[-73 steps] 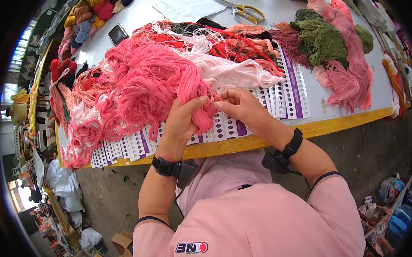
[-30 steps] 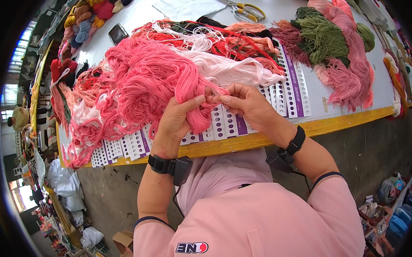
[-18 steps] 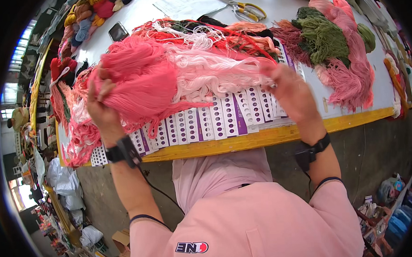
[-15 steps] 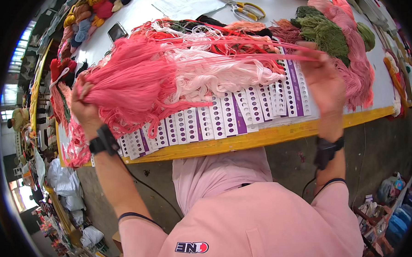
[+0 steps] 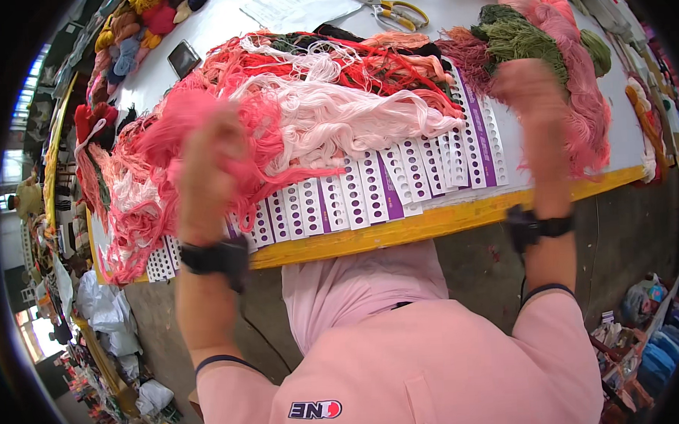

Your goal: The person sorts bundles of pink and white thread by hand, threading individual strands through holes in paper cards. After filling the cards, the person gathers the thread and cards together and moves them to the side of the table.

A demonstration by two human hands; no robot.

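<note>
Smeared by motion, my left hand (image 5: 214, 153) is over a bundle of coral-pink embroidery thread (image 5: 256, 117) on the left of the pile; its grip on the thread cannot be made out. My right hand (image 5: 529, 86), also blurred, is raised at the right beside a green thread skein (image 5: 533, 48) and a dusty-pink skein (image 5: 586, 99). I cannot see any thread in it. Between the hands lies a tangled hank of pale pink thread (image 5: 350, 117), with red and white strands (image 5: 371, 66) behind it. White-and-purple cards with punched holes (image 5: 373, 191) stick out beneath.
The white table ends at a yellow front edge (image 5: 371, 242). Yellow-handled scissors (image 5: 399, 16), paper sheets (image 5: 300, 5) and a dark phone-like device (image 5: 184, 58) lie toward the back. Coloured yarn bundles (image 5: 128, 51) sit at the far left. White plastic bags (image 5: 109, 305) are below, left.
The pink strands stretched between my hands are no longer across the pile. My left hand has moved right and the pink bundle has dropped lower. My right hand has risen slightly.
</note>
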